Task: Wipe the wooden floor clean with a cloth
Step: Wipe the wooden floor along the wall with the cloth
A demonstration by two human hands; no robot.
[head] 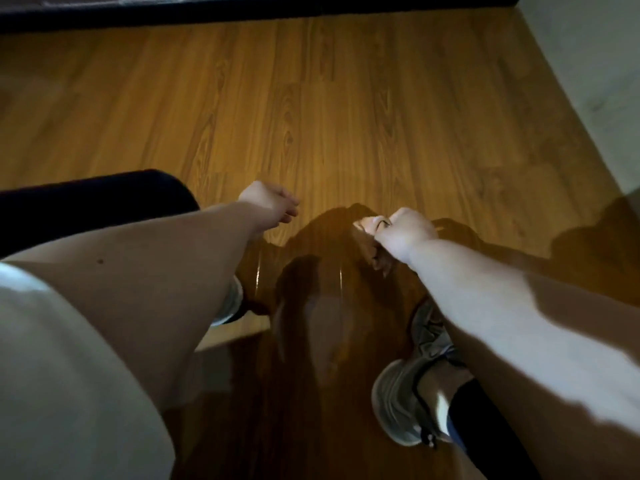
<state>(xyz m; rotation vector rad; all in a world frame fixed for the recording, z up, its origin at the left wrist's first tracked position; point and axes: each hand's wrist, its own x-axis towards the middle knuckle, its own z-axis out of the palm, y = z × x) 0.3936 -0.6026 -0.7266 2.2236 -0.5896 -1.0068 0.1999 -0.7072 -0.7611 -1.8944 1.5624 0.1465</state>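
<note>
Below the fist of the right hand (401,232) hangs a dark, brownish cloth (375,252), held above the floor (346,116). It is blurred, so its shape is hard to read. The fingers of that hand are curled tight round the cloth's top, and a ring (382,223) shows on one of them. The left hand (270,202) is just beside it, apart from the cloth, with its fingers loosely bent inward and nothing seen in them. Both bare forearms reach forward over the wood planks, which lie in shadow under the arms and bright farther out. A grey shoe (398,403) with a black sock stands near the right forearm, with crumpled grey fabric (431,330) just above it; what that fabric is cannot be told. Another shoe (230,303) peeps out from under the left forearm. A white sleeve (52,375) fills the lower left corner. A dark rounded shape (86,202) sits at the left, a black band (242,8) runs along the top, and a pale wall (588,64) is at the right.
</note>
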